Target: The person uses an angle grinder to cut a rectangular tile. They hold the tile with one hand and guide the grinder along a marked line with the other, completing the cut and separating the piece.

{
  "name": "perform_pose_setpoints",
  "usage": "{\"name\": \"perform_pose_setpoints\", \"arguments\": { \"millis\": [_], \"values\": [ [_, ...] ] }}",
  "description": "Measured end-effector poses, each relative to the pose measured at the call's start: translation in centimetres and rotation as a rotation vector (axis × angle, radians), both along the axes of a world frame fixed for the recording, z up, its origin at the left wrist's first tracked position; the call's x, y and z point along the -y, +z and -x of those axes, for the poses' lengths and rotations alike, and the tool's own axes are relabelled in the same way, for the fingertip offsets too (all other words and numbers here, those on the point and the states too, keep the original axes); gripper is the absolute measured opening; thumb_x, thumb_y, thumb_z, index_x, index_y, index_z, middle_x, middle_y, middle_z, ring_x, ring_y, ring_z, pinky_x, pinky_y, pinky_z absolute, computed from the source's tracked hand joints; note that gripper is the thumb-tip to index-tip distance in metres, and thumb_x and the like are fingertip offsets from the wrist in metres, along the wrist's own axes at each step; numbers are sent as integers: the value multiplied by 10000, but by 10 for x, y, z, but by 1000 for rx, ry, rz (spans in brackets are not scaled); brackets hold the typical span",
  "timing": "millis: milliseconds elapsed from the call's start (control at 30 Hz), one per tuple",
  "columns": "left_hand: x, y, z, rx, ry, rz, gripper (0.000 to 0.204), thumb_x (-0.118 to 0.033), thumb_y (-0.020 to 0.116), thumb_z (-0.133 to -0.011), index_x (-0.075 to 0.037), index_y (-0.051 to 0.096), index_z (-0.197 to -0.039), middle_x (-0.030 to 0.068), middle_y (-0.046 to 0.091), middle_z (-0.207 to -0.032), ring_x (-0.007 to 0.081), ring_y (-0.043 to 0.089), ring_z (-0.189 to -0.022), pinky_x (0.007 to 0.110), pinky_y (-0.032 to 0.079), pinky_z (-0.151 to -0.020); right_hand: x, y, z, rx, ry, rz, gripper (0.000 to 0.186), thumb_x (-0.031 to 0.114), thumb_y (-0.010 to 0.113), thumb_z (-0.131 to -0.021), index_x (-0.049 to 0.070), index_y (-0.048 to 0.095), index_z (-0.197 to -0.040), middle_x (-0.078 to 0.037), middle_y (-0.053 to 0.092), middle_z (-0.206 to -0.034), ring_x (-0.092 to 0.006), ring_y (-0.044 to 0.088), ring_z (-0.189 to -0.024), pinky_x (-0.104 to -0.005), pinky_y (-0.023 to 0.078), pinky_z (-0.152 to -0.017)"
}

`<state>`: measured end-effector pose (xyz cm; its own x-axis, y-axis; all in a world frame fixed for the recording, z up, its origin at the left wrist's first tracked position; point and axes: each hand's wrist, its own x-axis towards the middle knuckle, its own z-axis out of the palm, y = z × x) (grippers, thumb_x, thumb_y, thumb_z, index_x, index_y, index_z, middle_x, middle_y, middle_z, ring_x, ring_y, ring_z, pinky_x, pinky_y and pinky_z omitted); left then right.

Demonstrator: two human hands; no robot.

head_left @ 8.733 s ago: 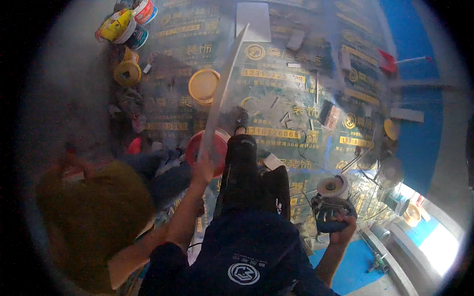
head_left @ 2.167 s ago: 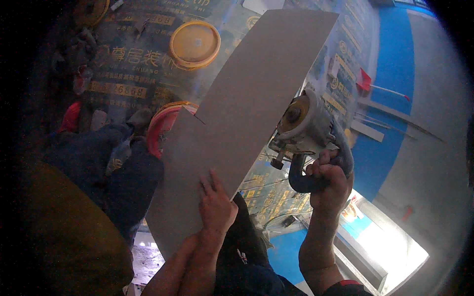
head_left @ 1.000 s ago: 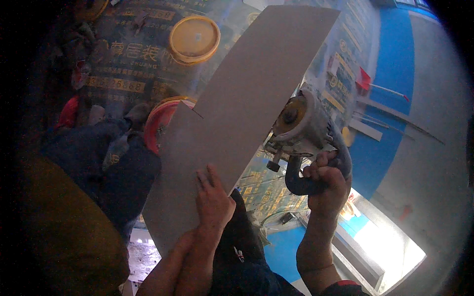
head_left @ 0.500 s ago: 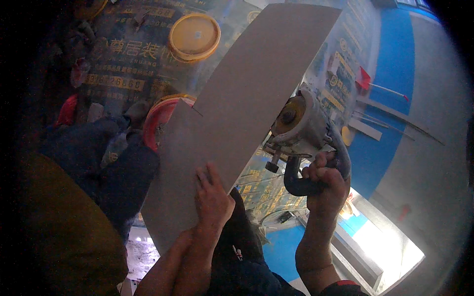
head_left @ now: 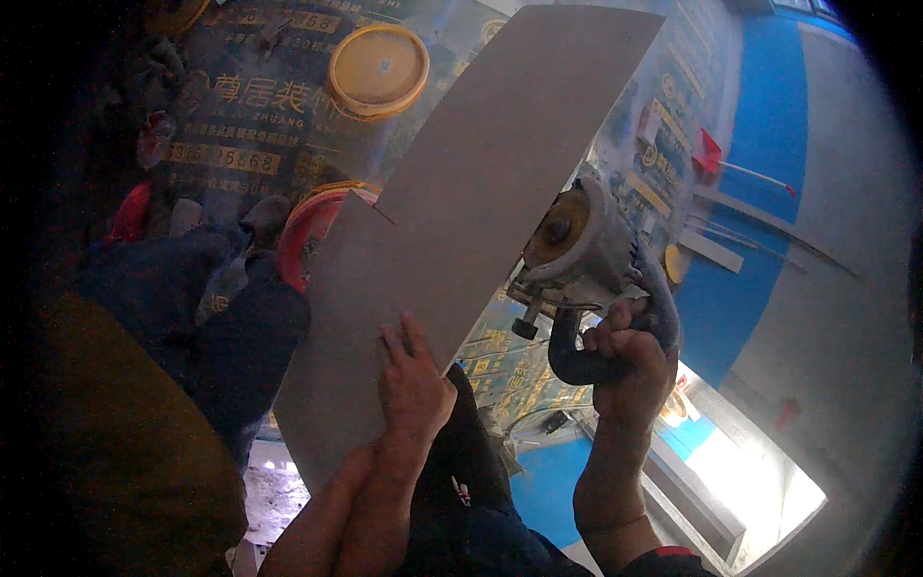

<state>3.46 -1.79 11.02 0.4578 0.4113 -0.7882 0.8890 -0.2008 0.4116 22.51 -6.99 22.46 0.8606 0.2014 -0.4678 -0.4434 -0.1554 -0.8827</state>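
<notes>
A long grey board (head_left: 481,163) slopes across the middle, with a short dark slit near its upper left edge. My left hand (head_left: 411,385) grips the board's lower right edge, fingers spread over its face and thumb at the edge. My right hand (head_left: 630,361) is wrapped round the black looped handle of a dusty metal power saw (head_left: 582,245). The saw's round yellowish blade faces the board's right edge; whether it touches is unclear. Another bare forearm (head_left: 317,510) lies beside my left forearm, its hand hidden.
A person in an olive top (head_left: 144,423) and jeans is close at left. A red bucket (head_left: 300,240) sits partly behind the board, a yellow lid (head_left: 378,72) above it on printed floor sheeting (head_left: 240,125). Long strips (head_left: 769,231) and a red tool (head_left: 709,149) lie at right.
Since the oldest frame, the board has come across the view and the saw has risen beside it. Lately the saw and my right hand have crept slightly left.
</notes>
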Motion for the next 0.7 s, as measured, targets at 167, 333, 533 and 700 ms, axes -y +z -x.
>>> {"name": "perform_pose_setpoints", "arguments": {
  "millis": [167, 333, 533, 700],
  "values": [
    [-4, 2, -3, -53, -13, 48, 947, -167, 728, -732, 57, 199, -1486, 375, 303, -1432, 476, 376, -1340, 444, 519, -957, -7, 2, 5, 3, -43, 61, 336, 5, 599, -651, -42, 541, -979, -123, 547, -770, -207, 563, -581, -345, 494, -577],
    [5, -5, 3, -12, -51, -40, 966, -177, 739, -732, 53, 186, -1490, 372, 296, -1437, 481, 363, -1346, 452, 510, -970, -5, 4, 7, 11, -48, 116, 365, 18, 596, -648, -55, 550, -1003, -116, 570, -765, -217, 585, -585, -337, 514, -592],
    [5, -5, 2, -19, -22, 9, 984, -161, 750, -728, 51, 171, -1494, 367, 300, -1438, 496, 350, -1348, 462, 500, -979, 2, 3, 12, 15, 2, 114, 376, 44, 585, -645, -51, 554, -1007, -105, 559, -761, -208, 591, -594, -315, 520, -589],
    [4, -9, 4, 0, -16, -7, 964, -145, 740, -731, 55, 179, -1490, 371, 299, -1435, 507, 352, -1342, 465, 501, -978, -1, 2, 15, 14, 11, 104, 388, 49, 583, -635, -43, 549, -1011, -103, 551, -784, -201, 590, -602, -313, 522, -578]
  ]
}}
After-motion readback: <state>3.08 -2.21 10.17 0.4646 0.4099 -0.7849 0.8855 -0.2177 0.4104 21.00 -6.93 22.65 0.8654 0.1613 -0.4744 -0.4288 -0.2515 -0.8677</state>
